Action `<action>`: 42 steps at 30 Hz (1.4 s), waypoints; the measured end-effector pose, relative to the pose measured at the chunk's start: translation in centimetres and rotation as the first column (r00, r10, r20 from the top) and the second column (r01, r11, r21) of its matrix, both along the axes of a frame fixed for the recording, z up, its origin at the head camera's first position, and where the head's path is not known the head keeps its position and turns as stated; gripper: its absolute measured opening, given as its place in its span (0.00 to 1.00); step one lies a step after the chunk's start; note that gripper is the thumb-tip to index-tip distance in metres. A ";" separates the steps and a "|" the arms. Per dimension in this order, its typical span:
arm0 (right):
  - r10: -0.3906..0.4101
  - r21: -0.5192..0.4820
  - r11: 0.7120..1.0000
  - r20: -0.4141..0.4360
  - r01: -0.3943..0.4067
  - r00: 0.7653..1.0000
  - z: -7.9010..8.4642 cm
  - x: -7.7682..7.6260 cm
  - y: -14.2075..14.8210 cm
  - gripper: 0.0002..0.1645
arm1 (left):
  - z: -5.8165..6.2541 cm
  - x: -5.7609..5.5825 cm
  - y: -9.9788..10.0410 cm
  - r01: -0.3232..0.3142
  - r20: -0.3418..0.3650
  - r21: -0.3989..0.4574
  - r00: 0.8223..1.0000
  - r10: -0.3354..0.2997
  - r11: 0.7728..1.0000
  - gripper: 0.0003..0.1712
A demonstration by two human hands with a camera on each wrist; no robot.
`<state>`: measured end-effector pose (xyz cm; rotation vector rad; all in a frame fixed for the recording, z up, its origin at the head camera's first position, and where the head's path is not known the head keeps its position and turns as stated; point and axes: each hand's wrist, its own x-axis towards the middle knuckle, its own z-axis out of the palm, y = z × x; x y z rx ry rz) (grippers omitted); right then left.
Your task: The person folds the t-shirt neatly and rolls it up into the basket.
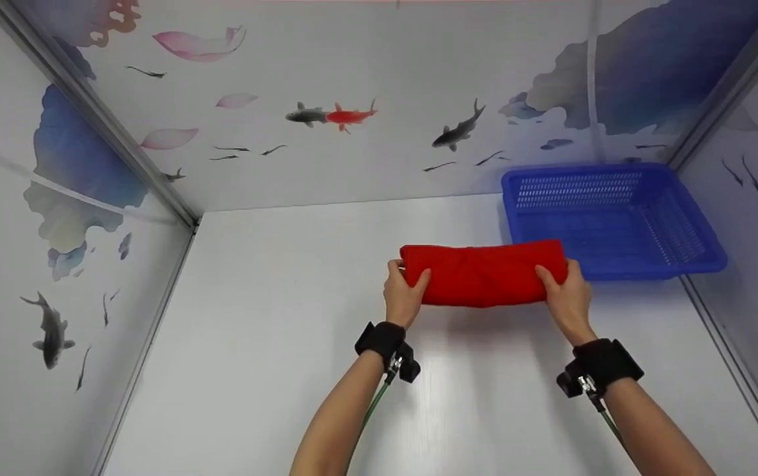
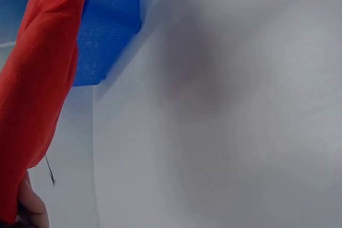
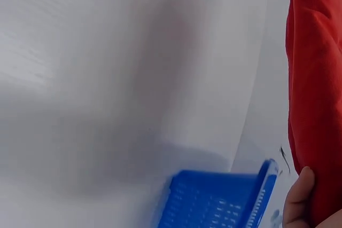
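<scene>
A folded red cloth, long and narrow, is held up off the white table between both hands. My left hand grips its left end, thumb on the near face. At the other end my right hand grips it the same way. In the left wrist view the red cloth runs along the left side, with part of the left hand at the bottom. The right wrist view has the cloth at the right, with fingers of the right hand against it.
A blue plastic basket with slotted walls stands at the table's back right, just behind the cloth's right end. White panels printed with fish and petals enclose the white table at the back and sides. Each wrist wears a black strap with a green cable.
</scene>
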<state>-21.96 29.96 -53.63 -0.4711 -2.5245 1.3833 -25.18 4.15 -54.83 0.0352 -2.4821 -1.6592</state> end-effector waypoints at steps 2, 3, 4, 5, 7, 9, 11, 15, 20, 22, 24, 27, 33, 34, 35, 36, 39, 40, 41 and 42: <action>-0.016 0.006 1.000 -0.013 0.016 1.000 0.6 -0.5 1.7 0.34 | 0.5 -0.7 1.6 0.012 -0.006 0.000 1.000 -0.012 1.000 0.22; -0.024 0.011 1.000 -0.016 0.025 1.000 0.8 -0.8 2.6 0.35 | 0.8 -1.0 2.5 0.019 -0.009 -0.003 1.000 -0.019 1.000 0.22; -0.033 0.015 0.999 -0.016 0.033 0.999 1.0 -1.0 3.4 0.35 | 1.0 -1.4 3.3 0.027 -0.009 -0.009 1.000 -0.027 1.000 0.21; -0.039 0.016 0.999 -0.014 0.039 0.999 1.2 -1.2 4.3 0.35 | 1.2 -1.8 4.2 0.035 -0.009 -0.014 0.999 -0.035 0.999 0.21; -0.048 0.018 0.999 -0.005 0.048 0.999 1.6 -1.7 6.1 0.35 | 1.6 -2.5 5.9 0.050 -0.009 -0.017 0.999 -0.050 0.999 0.20; -0.052 0.016 0.999 0.000 0.052 0.999 2.0 -2.0 7.9 0.36 | 1.9 -3.2 7.6 0.066 -0.006 -0.028 0.998 -0.066 0.997 0.20; -0.055 0.013 0.998 0.003 0.055 0.998 2.3 -2.4 9.7 0.37 | 2.3 -3.8 9.4 0.081 0.012 -0.040 0.997 -0.081 0.996 0.20; -0.060 0.006 0.998 0.013 0.060 0.998 2.8 -3.1 13.2 0.37 | 3.0 -5.0 12.7 0.117 0.090 -0.067 0.990 -0.111 0.991 0.20; -0.037 -0.024 0.999 0.041 0.038 0.998 3.0 -4.0 17.0 0.38 | 3.6 -6.6 17.1 0.158 0.146 -0.096 0.979 -0.144 0.983 0.18; -0.033 -0.043 0.998 0.048 0.035 0.998 2.8 -4.4 18.2 0.38 | 3.5 -7.2 18.7 0.178 0.144 -0.135 0.977 -0.158 0.975 0.18; -0.035 -0.057 0.998 0.063 0.039 0.997 2.4 -4.8 19.0 0.39 | 3.2 -7.7 20.1 0.196 0.138 -0.181 0.975 -0.173 0.964 0.18; -0.033 -0.066 0.997 0.100 0.040 0.994 1.6 -5.4 20.0 0.38 | 2.6 -8.3 21.9 0.211 0.124 -0.264 0.975 -0.183 0.941 0.16; 0.042 -0.055 0.998 0.134 -0.035 0.990 -0.5 -7.0 21.4 0.33 | 1.0 -9.5 24.6 0.239 0.208 -0.284 0.961 -0.184 0.928 0.12; 0.058 -0.042 0.998 0.132 -0.053 0.990 -0.8 -7.3 21.6 0.33 | 0.4 -10.0 25.0 0.259 0.243 -0.276 0.950 -0.193 0.926 0.12; 0.072 -0.029 0.997 0.131 -0.069 0.989 -1.1 -7.6 21.8 0.34 | -0.4 -10.6 25.5 0.281 0.269 -0.286 0.941 -0.205 0.916 0.13; 0.090 -0.010 0.996 0.131 -0.090 0.987 -1.4 -7.9 22.0 0.34 | -1.7 -11.4 26.0 0.307 0.289 -0.304 0.932 -0.220 0.902 0.13; 0.136 0.082 0.986 0.134 -0.147 0.982 -1.9 -8.0 21.9 0.33 | -8.0 -13.8 27.1 0.357 0.264 -0.389 0.927 -0.268 0.849 0.11; 0.149 0.115 0.979 0.138 -0.165 0.979 -1.9 -8.0 21.9 0.32 | -9.7 -14.6 27.5 0.375 0.284 -0.415 0.919 -0.274 0.829 0.10; 0.164 0.152 0.971 0.141 -0.185 0.976 -2.0 -8.0 21.8 0.30 | -11.6 -15.2 27.8 0.363 0.248 -0.467 0.929 -0.275 0.806 0.09; 0.180 0.191 0.960 0.145 -0.206 0.973 -2.0 -7.9 21.8 0.27 | -12.8 -15.5 28.2 0.355 0.247 -0.502 0.933 -0.263 0.789 0.07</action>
